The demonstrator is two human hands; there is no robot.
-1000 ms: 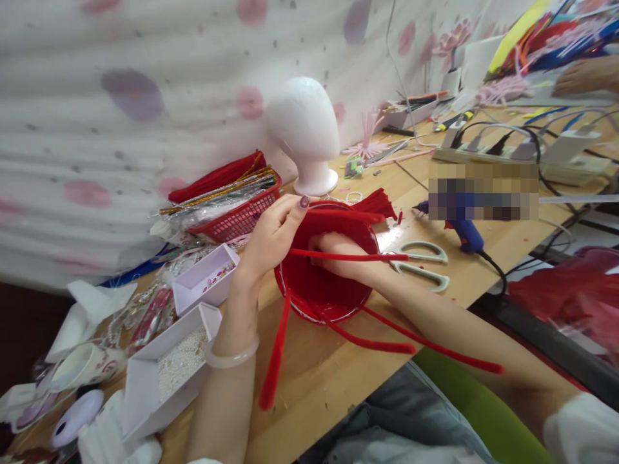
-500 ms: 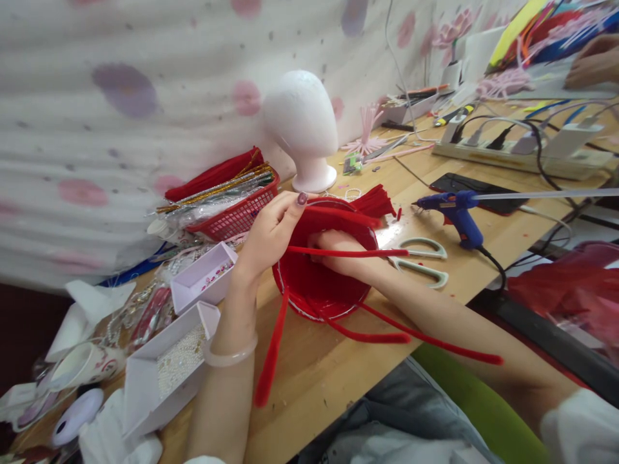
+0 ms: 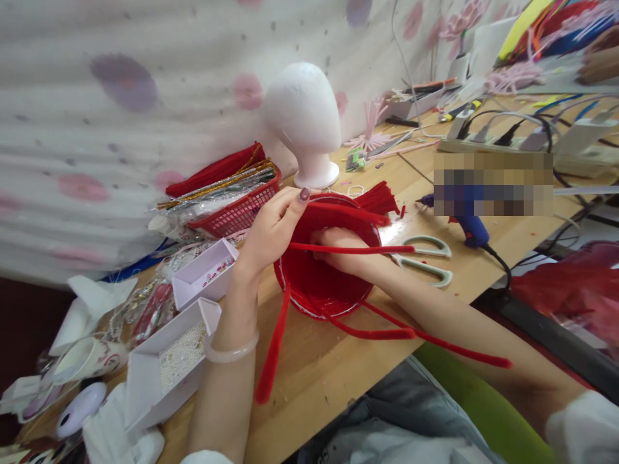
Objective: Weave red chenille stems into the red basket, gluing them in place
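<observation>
A round red bowl-shaped piece (image 3: 319, 287) woven from red pipe cleaners lies on the wooden table (image 3: 329, 374). My left hand (image 3: 271, 229) is closed on its upper left rim, fingers curled, thumb tip up. My right hand (image 3: 338, 248) reaches inside the piece with its fingers bent and pressed against the inner wall; one red pipe cleaner (image 3: 358, 249) crosses over it. Several loose red stems (image 3: 273, 348) stick out from the rim toward me.
A white foam head (image 3: 307, 119) stands behind. A red basket of pipe cleaners (image 3: 232, 209) and white trays of beads (image 3: 178, 354) lie left. Scissors (image 3: 425, 261), a blue glue gun (image 3: 471, 229) and a power strip (image 3: 503, 138) lie right. Another person's hand (image 3: 599, 61) shows far right.
The view has shifted slightly. Both hands stay on the red woven piece in nearly the same place.
</observation>
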